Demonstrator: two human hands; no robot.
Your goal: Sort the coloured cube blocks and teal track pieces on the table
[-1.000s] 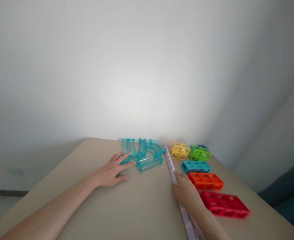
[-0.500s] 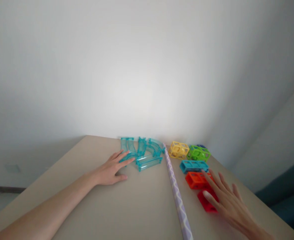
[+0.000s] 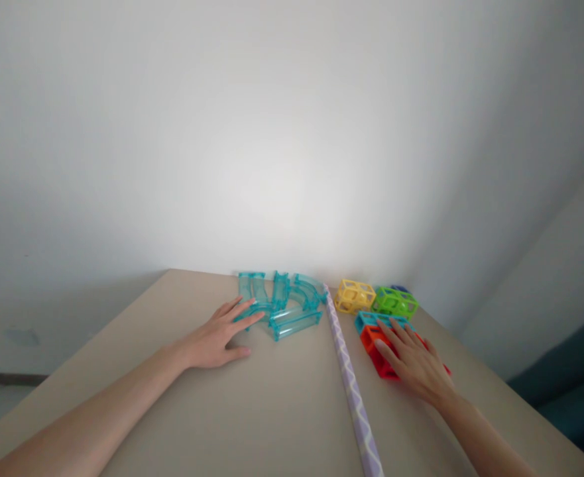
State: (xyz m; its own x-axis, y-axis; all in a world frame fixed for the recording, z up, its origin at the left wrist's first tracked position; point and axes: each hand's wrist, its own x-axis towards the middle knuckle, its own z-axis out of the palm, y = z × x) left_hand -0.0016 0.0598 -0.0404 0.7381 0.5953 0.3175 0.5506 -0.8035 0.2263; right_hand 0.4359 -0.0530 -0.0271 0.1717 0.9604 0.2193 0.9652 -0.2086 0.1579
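My left hand [image 3: 219,338] lies flat on the table with its fingers apart, its fingertips at the translucent teal track pieces [image 3: 296,323], some straight and some curved. My right hand [image 3: 413,361] rests spread over the red block [image 3: 386,368] and the orange block [image 3: 370,338], covering much of both. Its fingertips reach the blue block [image 3: 366,320]. These openwork blocks now sit close against one another in a stack of rows. Behind them stand a yellow block [image 3: 354,296] and a green block [image 3: 395,303].
A long purple strip with a white zigzag [image 3: 349,377] runs down the table [image 3: 272,417] between the teal pieces and the blocks. A dark blue piece [image 3: 400,289] shows behind the green block. The wall [image 3: 272,165] borders the far edge; dark teal fabric [image 3: 565,377] hangs at right.
My right hand has moved forward and left, and the red and orange blocks have slid away from me up against the blue one. The left hand has hardly moved.
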